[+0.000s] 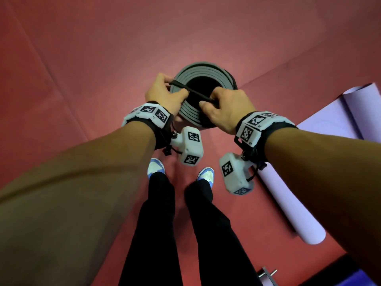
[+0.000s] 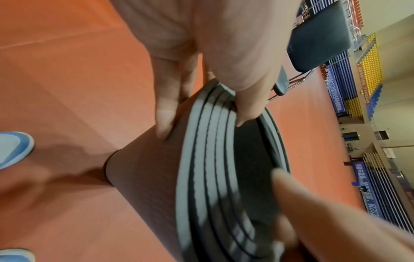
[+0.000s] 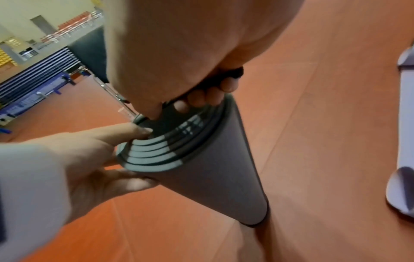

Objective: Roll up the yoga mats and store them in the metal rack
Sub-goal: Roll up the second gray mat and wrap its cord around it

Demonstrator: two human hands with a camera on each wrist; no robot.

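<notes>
Standing on end on the floor (image 1: pixel 82 58), open coil upward, a rolled mat (image 1: pixel 203 73); both hands (image 1: pixel 165 92) (image 1: pixel 226 108) pinch its strap (image 1: pixel 193 92).

Red floor (image 1: pixel 82 58) lies open to the left of and beyond the upright grey rolled mat (image 1: pixel 206 71). The mat's hollow top is crossed by a black strap (image 1: pixel 193 92) stretched between left hand (image 1: pixel 165 93) and right hand (image 1: pixel 226 108), which blocks straight entry from above. To the right, a lilac mat (image 1: pixel 321 124), partly rolled, covers the floor up to the right arm. Two shoes (image 1: pixel 156 166) stand just near of the grey mat. A metal bracket (image 1: pixel 267 274) sits at the lower right. In the left wrist view, a dark padded chair (image 2: pixel 318 40) on a metal frame stands beyond the mat.
</notes>
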